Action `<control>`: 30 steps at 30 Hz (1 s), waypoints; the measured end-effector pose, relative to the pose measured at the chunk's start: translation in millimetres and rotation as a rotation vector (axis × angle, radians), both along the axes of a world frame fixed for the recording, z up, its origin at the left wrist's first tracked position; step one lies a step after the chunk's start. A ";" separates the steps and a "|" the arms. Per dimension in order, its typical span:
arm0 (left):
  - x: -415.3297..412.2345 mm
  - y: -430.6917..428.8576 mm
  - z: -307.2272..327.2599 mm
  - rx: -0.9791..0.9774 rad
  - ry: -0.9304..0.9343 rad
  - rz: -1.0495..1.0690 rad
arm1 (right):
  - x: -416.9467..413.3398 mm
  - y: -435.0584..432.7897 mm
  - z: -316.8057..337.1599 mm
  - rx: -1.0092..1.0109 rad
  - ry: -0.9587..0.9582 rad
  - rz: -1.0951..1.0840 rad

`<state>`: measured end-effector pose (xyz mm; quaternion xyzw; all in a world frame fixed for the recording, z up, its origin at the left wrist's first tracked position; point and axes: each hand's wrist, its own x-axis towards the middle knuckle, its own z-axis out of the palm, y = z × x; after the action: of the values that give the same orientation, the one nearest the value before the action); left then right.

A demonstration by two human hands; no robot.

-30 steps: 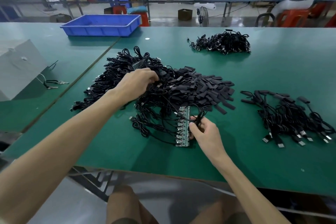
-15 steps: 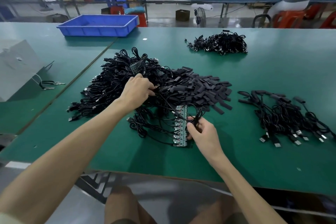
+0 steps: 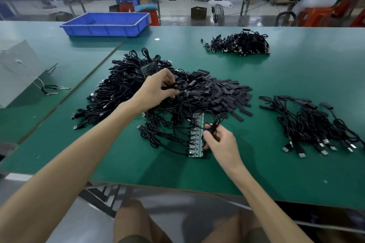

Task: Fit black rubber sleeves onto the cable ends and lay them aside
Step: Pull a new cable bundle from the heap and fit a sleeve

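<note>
Left hand (image 3: 158, 92) has lifted off the pile, now pinching a cable (image 3: 173, 86). Right hand (image 3: 219, 142) still grips cables beside the board (image 3: 196, 136).

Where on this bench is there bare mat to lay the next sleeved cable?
Bare mat lies between the loose sleeves and the finished cables, and along the near edge below the right hand. The cable heap crowds the middle.

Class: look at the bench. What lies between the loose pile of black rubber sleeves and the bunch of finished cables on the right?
Head view: bare green table between the sleeves and finished cables.
</note>
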<state>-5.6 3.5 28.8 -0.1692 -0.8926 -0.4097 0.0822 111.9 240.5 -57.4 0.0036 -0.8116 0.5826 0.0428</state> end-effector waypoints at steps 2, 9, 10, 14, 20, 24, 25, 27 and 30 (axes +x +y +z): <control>2.2 2.6 0.5 -0.032 -0.120 -0.023 | -0.2 0.1 0.2 -0.009 -0.003 -0.006; 12.8 2.9 -19.5 -0.256 -0.033 -0.004 | -0.5 4.8 -3.2 -0.199 0.016 -0.105; 15.0 4.1 -22.3 -0.296 -0.027 -0.046 | -0.7 5.1 -3.3 -0.206 0.019 -0.112; 26.8 17.5 -27.1 -0.600 0.038 -0.289 | -0.6 3.7 -1.3 -0.186 0.039 -0.111; 46.1 27.3 -33.3 -0.967 0.452 -0.238 | 1.0 4.7 -1.6 -0.173 0.048 -0.092; 58.2 18.9 -37.9 -0.965 0.619 -0.179 | 1.9 4.9 -1.0 -0.165 0.044 -0.073; 62.2 15.6 -38.8 -0.959 0.630 -0.166 | 1.8 5.1 -1.3 -0.160 0.044 -0.064; 67.8 8.9 -40.2 -0.955 0.589 -0.159 | 1.6 4.8 -1.2 -0.147 0.043 -0.044; 70.7 0.6 -42.7 -0.891 0.318 -0.197 | 0.8 3.8 -1.5 -0.122 0.040 -0.025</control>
<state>65.1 4.1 -13.9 -0.3323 -0.9373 0.0377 0.0978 112.7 244.3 -58.9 0.0027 -0.7735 0.6303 0.0665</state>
